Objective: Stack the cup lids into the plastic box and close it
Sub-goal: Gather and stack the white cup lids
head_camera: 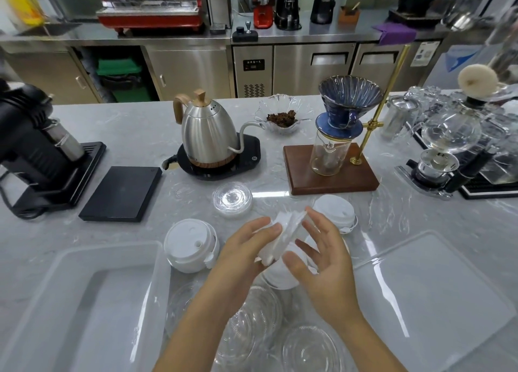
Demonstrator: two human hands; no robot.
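My left hand [246, 248] grips a tilted stack of white cup lids [283, 235] above the counter. My right hand [322, 248] rests against the stack's right side with its fingers spread. More white lid stacks stand at the left [190, 245], at the right [335, 213] and under my hands [280, 276]. Clear lids lie farther back [232, 199] and near me [252, 315]. The clear plastic box [84, 301] sits open at the lower left. Its flat lid [431, 293] lies at the lower right.
A steel kettle [207, 136] on a black base, a black scale [122, 193] and a black grinder [36, 147] stand behind on the left. A pour-over stand [333, 169], a glass dish [283, 117] and glassware [448, 147] stand on the right.
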